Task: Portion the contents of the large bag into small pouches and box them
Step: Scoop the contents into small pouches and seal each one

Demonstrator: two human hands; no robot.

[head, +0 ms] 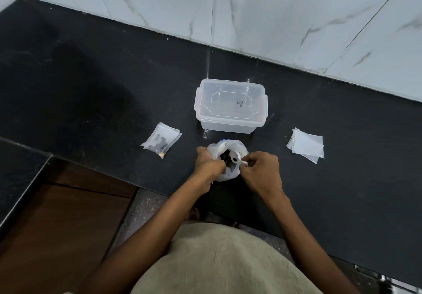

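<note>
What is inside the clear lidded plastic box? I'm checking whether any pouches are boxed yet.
Through the clear lidded plastic box no pouches show; only a small dark mark on its lid. The filled small clear pouches lie outside, to its left.

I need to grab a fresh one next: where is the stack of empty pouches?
The stack of empty pouches lies on the black counter, right of the clear box and beyond the right hand.
</note>
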